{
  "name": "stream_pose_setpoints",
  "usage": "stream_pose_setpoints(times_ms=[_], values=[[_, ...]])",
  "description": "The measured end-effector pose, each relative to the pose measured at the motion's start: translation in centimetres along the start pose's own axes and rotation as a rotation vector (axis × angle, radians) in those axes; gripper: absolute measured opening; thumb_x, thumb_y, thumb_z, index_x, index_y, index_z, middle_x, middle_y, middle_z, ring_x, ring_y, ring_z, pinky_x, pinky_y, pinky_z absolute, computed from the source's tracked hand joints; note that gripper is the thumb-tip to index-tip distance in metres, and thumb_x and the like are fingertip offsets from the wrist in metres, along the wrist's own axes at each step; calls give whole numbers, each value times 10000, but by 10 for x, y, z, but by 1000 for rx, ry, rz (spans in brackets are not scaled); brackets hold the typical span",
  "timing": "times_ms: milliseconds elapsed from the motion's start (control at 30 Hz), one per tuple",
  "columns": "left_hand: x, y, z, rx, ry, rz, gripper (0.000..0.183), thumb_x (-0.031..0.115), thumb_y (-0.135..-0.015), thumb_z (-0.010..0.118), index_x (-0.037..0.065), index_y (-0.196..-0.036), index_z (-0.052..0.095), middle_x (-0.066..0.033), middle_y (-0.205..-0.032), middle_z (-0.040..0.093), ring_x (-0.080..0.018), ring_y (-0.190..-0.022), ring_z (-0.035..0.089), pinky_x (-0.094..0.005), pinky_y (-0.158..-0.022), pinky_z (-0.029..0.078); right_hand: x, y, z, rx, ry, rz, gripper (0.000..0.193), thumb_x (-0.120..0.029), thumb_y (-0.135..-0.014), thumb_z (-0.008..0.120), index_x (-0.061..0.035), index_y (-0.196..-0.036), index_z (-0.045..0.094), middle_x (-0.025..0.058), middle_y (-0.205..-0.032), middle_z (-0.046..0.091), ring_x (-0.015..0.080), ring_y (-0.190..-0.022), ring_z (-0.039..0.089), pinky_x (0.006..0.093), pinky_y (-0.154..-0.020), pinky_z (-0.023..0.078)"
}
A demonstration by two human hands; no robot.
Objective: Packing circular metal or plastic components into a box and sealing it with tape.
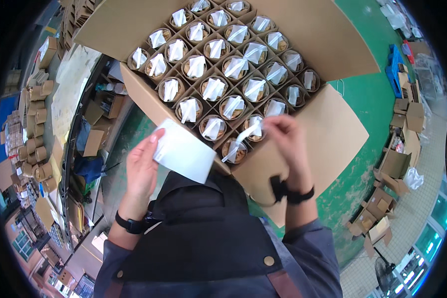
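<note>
In my left hand (143, 161), thumb and fingers grip a flat white card (185, 152), held over the near left edge of a large open cardboard box (139, 92). Cardboard dividers split the box into cells. Round tubs with brownish contents fill them, most topped by a white packet (213, 88). My right hand (287, 138) is over the box's near right side, fingertips pinched at the end of a white strip (248, 131). That strip reaches down toward a tub (234, 151) at the near corner; whether it touches the tub I cannot tell.
Box flaps spread outward, one (303, 139) at the right under my right arm. On the left stands a long table (79, 89) with cartons beneath it. Opened cartons (382, 201) line the right side of the green floor (355, 107), near a black fan (384, 270).
</note>
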State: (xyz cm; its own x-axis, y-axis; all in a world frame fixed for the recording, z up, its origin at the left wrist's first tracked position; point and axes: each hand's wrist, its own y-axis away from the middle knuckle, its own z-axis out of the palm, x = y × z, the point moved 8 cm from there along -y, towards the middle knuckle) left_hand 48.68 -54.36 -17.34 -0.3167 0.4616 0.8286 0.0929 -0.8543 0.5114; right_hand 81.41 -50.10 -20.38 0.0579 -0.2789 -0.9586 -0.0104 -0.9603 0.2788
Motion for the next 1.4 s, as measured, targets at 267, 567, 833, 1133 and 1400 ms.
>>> stream_pose_setpoints(times_ms=[267,567,833,1133,1400], values=[[2,11,-9,68,-81,64,344,3,-875,615,-37,-1213,557,-130,-1131,627,-175,-1055,589,-314,-933,463,56,-54,-51,348,910,-195,363,-115,-688,758,-51,-1011,605,166,-1032,529,357,-923,558,431,-791,478],[-13,13,14,16,294,-139,471,-72,-805,652,-5,-1254,527,-132,-1132,629,-199,-1024,617,-330,-920,493,4,-40,-33,478,824,-349,565,-141,-683,792,-16,-1151,501,160,-1021,499,330,-940,509,400,-816,444],[15,24,48,-158,-87,-39,404,-55,-754,722,-9,-1143,621,-140,-1162,619,-165,-1038,593,-302,-910,486,-77,16,121,-577,-74,-114,560,-49,-795,694,-48,-1303,457,94,-987,661,149,-913,625,293,-863,436],[-3,18,38,-130,123,-204,421,268,-1002,431,-81,-1209,544,-165,-1176,600,-212,-1061,601,-330,-930,473,-79,37,99,-334,-81,-327,171,33,-799,645,-77,-918,699,71,-932,684,169,-775,640,265,-693,455],[8,4,0,101,99,-24,390,215,-996,443,-91,-1225,522,-170,-1186,594,-203,-1097,577,-324,-979,426,47,-111,-144,92,602,13,224,-78,-734,728,12,-923,648,101,-801,657,170,-709,628,290,-655,506]])
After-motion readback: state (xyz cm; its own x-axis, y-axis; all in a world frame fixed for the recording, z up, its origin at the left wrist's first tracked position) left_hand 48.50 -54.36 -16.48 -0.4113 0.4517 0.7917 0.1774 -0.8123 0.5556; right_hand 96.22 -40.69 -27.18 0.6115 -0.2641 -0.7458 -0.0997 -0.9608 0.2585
